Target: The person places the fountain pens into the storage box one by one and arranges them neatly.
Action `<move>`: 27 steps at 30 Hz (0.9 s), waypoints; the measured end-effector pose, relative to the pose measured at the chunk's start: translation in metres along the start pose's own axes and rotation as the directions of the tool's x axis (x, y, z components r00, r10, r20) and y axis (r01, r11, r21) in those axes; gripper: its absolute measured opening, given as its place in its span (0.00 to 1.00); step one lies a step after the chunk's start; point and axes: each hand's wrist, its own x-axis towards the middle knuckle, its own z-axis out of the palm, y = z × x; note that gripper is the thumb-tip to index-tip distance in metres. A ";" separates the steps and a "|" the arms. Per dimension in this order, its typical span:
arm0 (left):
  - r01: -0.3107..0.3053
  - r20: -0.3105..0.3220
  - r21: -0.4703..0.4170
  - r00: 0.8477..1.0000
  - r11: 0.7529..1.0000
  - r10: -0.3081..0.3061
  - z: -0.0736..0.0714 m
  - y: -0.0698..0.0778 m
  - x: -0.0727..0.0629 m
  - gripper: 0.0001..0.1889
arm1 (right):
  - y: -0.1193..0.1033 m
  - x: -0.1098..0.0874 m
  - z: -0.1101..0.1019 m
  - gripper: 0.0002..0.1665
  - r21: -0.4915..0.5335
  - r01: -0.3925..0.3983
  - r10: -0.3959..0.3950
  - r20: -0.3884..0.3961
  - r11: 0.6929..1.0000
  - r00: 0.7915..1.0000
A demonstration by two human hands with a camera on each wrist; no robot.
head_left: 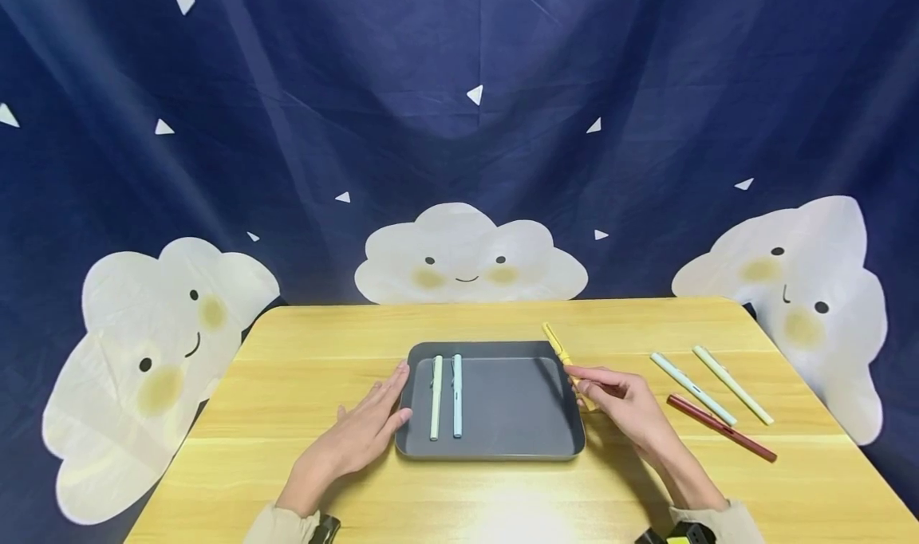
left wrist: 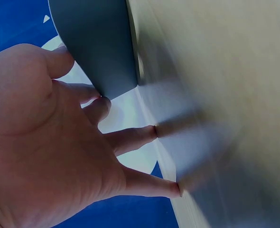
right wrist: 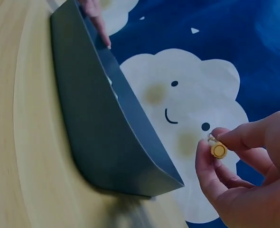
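Note:
A dark grey rectangular tray (head_left: pixel 518 408) lies on the table, with a pale green pen (head_left: pixel 435 400) and a light blue pen (head_left: pixel 457 398) side by side in its left part. My left hand (head_left: pixel 355 434) rests against the tray's left wall, its fingers extended; the left wrist view shows the thumb and some fingertips at the tray's edge. Between thumb and fingers, my right hand (head_left: pixel 626 403) pinches a yellow pen (head_left: pixel 556 342) above the tray's right edge. That pen slants, its far end pointing up and left in the head view. One round end of it faces the right wrist view.
Right of the tray, a light blue pen (head_left: pixel 692 388), a pale green pen (head_left: pixel 734 385) and a dark red pen (head_left: pixel 721 427) lie slanted on the wooden table (head_left: pixel 316 329). Behind the table hangs a dark blue curtain (head_left: pixel 431 153) printed with clouds.

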 end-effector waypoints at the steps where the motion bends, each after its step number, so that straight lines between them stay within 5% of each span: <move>1: -0.001 0.001 -0.001 1.000 1.000 0.001 0.000 0.000 0.000 0.35 | 0.000 0.000 0.001 0.21 0.015 -0.004 0.004 0.003 1.000 1.000; 27: -0.007 0.006 0.003 1.000 1.000 0.007 0.000 0.000 0.002 0.35 | 0.002 0.000 0.033 0.21 0.001 0.115 -0.115 -0.064 0.993 0.991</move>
